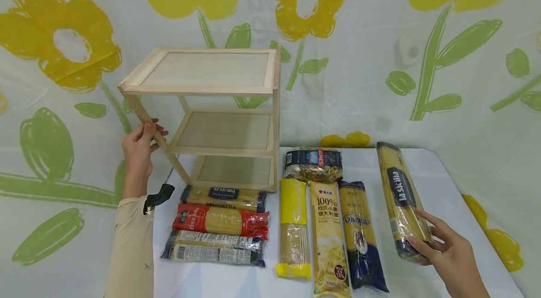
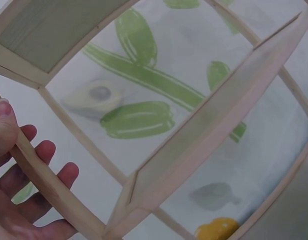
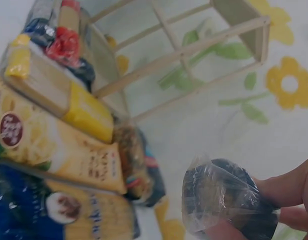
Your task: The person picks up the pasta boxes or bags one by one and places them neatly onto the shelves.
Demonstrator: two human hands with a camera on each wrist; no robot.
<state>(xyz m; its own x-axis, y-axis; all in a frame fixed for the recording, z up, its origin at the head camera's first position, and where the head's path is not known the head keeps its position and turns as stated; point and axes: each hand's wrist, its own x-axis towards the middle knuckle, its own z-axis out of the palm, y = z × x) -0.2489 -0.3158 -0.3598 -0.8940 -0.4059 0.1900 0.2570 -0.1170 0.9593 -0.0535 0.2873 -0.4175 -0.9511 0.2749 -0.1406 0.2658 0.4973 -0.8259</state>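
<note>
My left hand grips the left front post of a three-tier wooden shelf; in the left wrist view its fingers curl round the post. On the right, my right hand holds a La Sicilia spaghetti pack by its lower end, thumb on one side and fingers on the other. The pack stands tilted, its top leaning left. From the right wrist, only the dark wrapped end of the pack shows.
Before the shelf lie a La Sicilia pack, a red pasta pack and a label-side-up pack. Right of them are a yellow pack, a cream noodle pack, a blue-ended pack and an Agnesi pasta bag. Flowered cloth hangs behind.
</note>
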